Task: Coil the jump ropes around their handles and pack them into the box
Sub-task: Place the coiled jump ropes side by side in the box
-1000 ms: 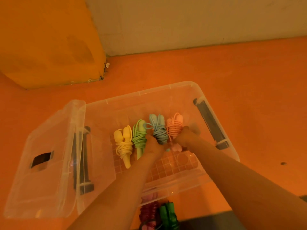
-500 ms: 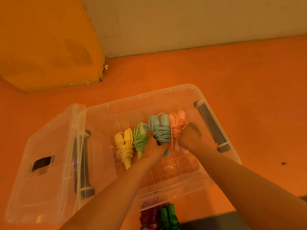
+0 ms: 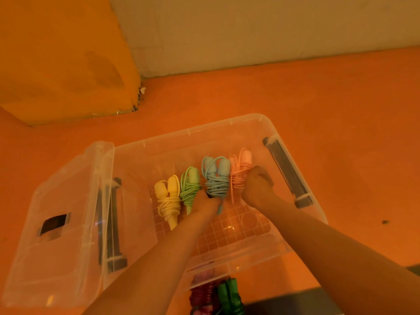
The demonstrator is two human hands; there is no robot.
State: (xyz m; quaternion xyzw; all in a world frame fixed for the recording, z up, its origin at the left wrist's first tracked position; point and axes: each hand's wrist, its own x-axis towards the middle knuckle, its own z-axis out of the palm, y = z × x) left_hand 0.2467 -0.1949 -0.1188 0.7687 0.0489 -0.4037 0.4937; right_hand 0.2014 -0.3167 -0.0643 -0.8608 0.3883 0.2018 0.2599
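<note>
Left hand [image 3: 207,205] grasping blue rope [image 3: 216,184], right hand [image 3: 258,189] grasping pink rope [image 3: 239,176], inside box [image 3: 227,127]

One head-worn view looks steeply down and forward, close above the box [image 3: 188,132]; the wall [image 3: 272,30] fills the top.

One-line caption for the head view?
Inside the clear box, left hand grips blue rope, right hand grips pink rope; green rope and yellow rope lie alongside.

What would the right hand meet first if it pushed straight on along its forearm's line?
The right hand grips the pink jump rope, so that first; beyond it, probably the blue jump rope.
</note>
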